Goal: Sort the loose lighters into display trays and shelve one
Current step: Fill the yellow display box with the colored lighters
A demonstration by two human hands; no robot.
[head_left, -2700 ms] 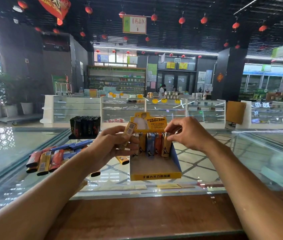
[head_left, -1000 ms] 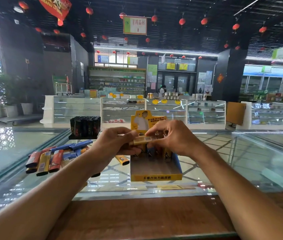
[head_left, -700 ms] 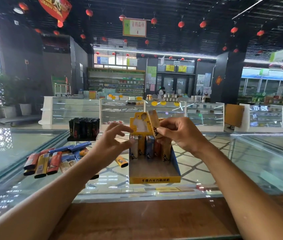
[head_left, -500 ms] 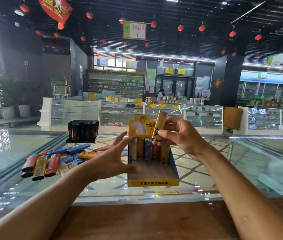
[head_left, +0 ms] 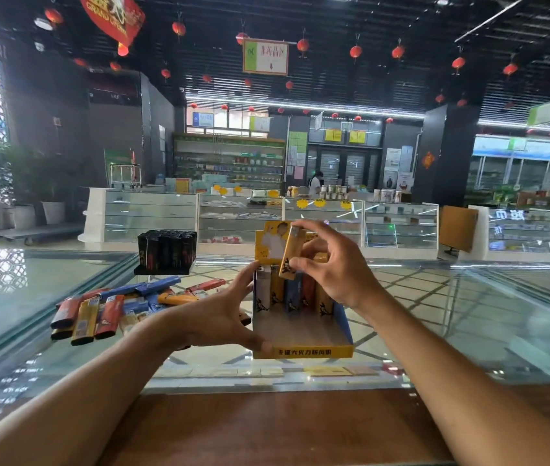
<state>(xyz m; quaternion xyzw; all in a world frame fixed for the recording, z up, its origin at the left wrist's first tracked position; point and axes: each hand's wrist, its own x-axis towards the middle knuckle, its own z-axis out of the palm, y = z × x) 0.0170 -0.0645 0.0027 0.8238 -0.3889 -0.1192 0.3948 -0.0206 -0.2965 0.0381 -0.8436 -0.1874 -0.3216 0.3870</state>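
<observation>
While lanterns (head_left: 356, 51) hang above the glass counter (head_left: 468, 314), right hand (head_left: 337, 267) pinching yellow lighter (head_left: 292, 253), left hand (head_left: 220, 317) splayed against tray (head_left: 304, 353)

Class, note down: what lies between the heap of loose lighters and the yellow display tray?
The left hand fills that stretch in the head view, spread open and touching the yellow display tray on its left wall.

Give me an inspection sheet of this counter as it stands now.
Surface: glass counter, wooden ledge at near edge.
Job's things: yellow display tray holds one back row of upright lighters; loose lighters piled left; black tray of lighters behind.
Clutter: nothing seen.
Hands: left hand touches the tray's left wall; right hand pinches an orange lighter above the row.
Cables: nothing seen.
Surroundings: shop display cases, red lanterns overhead.
</observation>
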